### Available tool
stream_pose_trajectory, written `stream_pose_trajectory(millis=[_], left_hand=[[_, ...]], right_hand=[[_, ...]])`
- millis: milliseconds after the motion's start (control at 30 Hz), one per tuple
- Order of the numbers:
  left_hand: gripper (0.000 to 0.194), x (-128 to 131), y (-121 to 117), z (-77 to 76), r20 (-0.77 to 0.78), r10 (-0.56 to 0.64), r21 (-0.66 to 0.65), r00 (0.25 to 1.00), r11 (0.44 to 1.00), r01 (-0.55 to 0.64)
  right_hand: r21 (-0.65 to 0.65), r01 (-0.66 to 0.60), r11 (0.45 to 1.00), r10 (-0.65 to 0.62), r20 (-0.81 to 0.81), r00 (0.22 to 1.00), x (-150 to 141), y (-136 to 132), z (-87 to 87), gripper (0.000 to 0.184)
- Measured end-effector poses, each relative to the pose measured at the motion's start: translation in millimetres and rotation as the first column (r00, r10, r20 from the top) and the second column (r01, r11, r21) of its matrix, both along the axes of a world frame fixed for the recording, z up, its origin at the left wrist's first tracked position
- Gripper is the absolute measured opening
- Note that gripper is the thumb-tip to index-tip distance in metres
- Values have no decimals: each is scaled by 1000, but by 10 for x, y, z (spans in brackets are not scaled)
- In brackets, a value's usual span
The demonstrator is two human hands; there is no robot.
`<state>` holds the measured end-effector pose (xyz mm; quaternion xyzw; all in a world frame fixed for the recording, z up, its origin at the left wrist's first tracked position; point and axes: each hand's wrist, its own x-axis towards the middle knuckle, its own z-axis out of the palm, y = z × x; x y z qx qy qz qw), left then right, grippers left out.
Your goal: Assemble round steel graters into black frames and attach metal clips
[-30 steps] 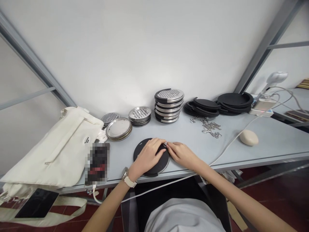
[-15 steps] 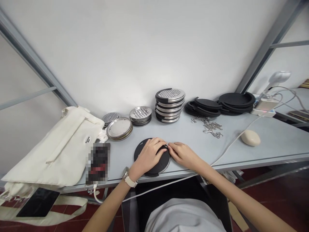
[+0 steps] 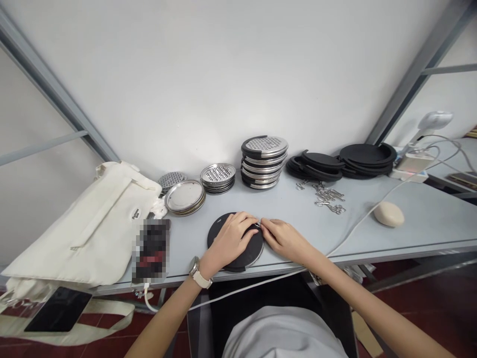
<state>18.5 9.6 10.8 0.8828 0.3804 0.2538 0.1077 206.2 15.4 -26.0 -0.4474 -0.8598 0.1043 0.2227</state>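
Observation:
A round black disc (image 3: 244,251) with a metal rim at its lower right lies flat at the table's front edge. My left hand (image 3: 234,236) rests across it, fingers and thumb bent around its upper right part. At that rim my right hand (image 3: 281,237) pinches with thumb and fingertips beside the left fingertips. Between the two hands shows a bit of a small shiny metal clasp (image 3: 257,224); the rest of it is covered by fingers. Loose metal clasps (image 3: 330,196) lie behind and to the right.
At the back stand stacked grater discs (image 3: 266,144), metal plates (image 3: 184,195) and black round covers (image 3: 367,155). A white bag (image 3: 82,228) and a blurred phone (image 3: 151,251) lie left. A cream oval object (image 3: 389,214) and a white cable (image 3: 350,231) are right.
The view has shifted very slightly. Both hands stay at the disc's upper right rim, with only a tiny shift of the fingertips around the metal clasp.

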Motion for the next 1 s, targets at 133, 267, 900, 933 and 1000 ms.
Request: stream_pose_trajectory(millis=[133, 267, 900, 933, 1000], left_hand=[[24, -1, -1, 3, 0, -4, 0, 1000, 1000, 4], [24, -1, -2, 1, -1, -4, 5, 1000, 1000, 4], [24, -4, 3, -12, 12, -6, 2, 1000, 1000, 6], [24, -5, 4, -12, 11, -6, 1, 1000, 1000, 6], [24, -6, 6, -12, 9, -10, -5, 1000, 1000, 10]], right_hand=[[7, -9, 1000, 9, -7, 1000, 7, -1, -5, 21], [4, -10, 1000, 10, -11, 1000, 9, -5, -5, 22], [14, -11, 1000, 11, 4, 1000, 11, 1, -19, 21], [16, -10, 1000, 10, 5, 1000, 10, 1, -20, 21], [19, -7, 1000, 7, 11, 1000, 9, 2, -23, 22]])
